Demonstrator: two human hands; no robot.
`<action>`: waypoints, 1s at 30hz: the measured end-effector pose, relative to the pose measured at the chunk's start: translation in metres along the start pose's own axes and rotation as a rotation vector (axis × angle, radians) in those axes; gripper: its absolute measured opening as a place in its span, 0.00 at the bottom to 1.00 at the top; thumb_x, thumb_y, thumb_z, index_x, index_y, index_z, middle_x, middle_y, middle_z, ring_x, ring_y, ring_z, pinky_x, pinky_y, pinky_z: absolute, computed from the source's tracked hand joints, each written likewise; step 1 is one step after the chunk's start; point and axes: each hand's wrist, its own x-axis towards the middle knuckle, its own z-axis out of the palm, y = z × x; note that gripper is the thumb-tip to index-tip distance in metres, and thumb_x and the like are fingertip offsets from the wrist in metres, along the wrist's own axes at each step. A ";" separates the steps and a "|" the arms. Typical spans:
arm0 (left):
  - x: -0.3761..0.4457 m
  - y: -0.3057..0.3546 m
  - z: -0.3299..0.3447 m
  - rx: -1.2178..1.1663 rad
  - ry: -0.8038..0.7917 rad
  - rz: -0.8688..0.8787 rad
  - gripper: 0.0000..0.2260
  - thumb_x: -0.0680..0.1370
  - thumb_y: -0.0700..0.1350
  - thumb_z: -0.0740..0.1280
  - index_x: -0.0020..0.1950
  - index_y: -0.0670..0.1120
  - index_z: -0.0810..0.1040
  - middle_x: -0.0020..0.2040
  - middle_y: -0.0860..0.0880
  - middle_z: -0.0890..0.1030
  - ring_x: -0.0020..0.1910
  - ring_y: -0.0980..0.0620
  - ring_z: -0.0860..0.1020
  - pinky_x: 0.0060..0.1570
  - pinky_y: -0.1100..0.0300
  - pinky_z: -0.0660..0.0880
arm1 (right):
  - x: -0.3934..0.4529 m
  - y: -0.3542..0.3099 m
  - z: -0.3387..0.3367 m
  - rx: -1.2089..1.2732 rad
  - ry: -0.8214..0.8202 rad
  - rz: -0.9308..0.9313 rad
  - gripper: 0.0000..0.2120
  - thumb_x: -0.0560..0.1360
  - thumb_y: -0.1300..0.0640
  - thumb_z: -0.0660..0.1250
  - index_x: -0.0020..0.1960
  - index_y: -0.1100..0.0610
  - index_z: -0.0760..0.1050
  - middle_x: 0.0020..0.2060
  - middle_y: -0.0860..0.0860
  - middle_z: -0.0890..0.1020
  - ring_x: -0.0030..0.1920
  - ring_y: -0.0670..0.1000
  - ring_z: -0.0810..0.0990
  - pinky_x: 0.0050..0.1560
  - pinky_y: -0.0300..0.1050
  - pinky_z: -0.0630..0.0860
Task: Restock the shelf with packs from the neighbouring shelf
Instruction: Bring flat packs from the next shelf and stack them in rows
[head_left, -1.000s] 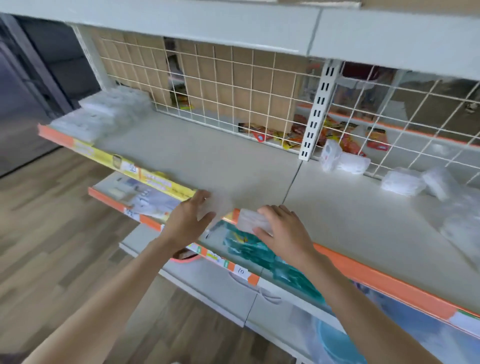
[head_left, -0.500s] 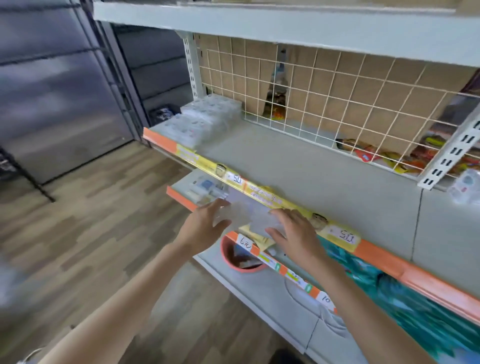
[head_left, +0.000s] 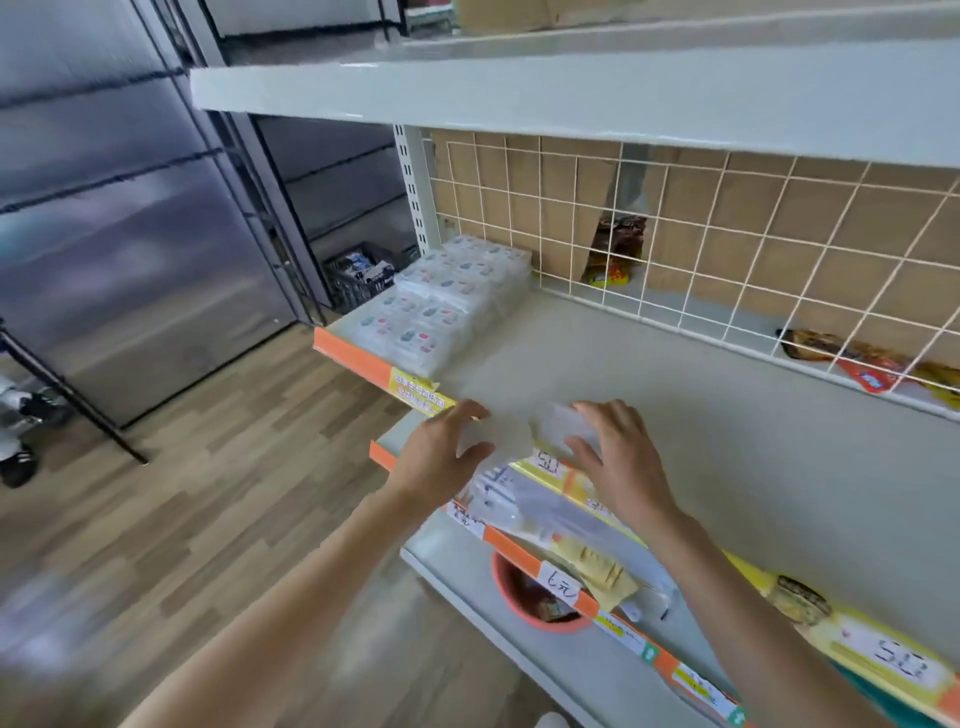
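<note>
Head view: your two hands hold white packs over the front edge of the shelf (head_left: 649, 374).

Your left hand (head_left: 441, 457) curls its fingers round a blurred, translucent white pack (head_left: 491, 441); your right hand (head_left: 618, 462) grips a second pack (head_left: 558, 423), white with faint print. Stacked packs (head_left: 447, 301) lie at the shelf's far left end, pale, with small red and blue marks.

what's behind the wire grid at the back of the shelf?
Behind the wire grid, brown cardboard covers most of the back. Snack packets show through a gap, and more lie low at right. The rest is hidden.
</note>
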 end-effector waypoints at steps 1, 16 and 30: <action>0.015 -0.004 -0.003 0.003 0.001 0.016 0.14 0.76 0.44 0.67 0.61 0.45 0.73 0.57 0.46 0.78 0.55 0.46 0.75 0.45 0.64 0.65 | 0.011 0.003 0.007 0.005 0.020 0.019 0.16 0.70 0.62 0.72 0.57 0.61 0.76 0.44 0.59 0.76 0.48 0.62 0.75 0.46 0.52 0.74; 0.157 -0.036 0.054 -0.106 -0.137 0.232 0.14 0.75 0.39 0.67 0.60 0.44 0.73 0.57 0.45 0.78 0.55 0.43 0.76 0.44 0.63 0.66 | 0.051 0.033 0.025 -0.116 -0.072 0.405 0.21 0.76 0.53 0.63 0.68 0.56 0.66 0.58 0.55 0.72 0.57 0.57 0.74 0.48 0.48 0.71; 0.172 -0.071 0.076 -0.261 -0.260 0.386 0.27 0.62 0.46 0.61 0.60 0.41 0.71 0.59 0.49 0.70 0.61 0.50 0.67 0.60 0.65 0.65 | 0.049 0.024 0.050 -0.129 -0.021 0.436 0.23 0.69 0.41 0.62 0.58 0.53 0.73 0.64 0.53 0.69 0.67 0.54 0.63 0.63 0.47 0.62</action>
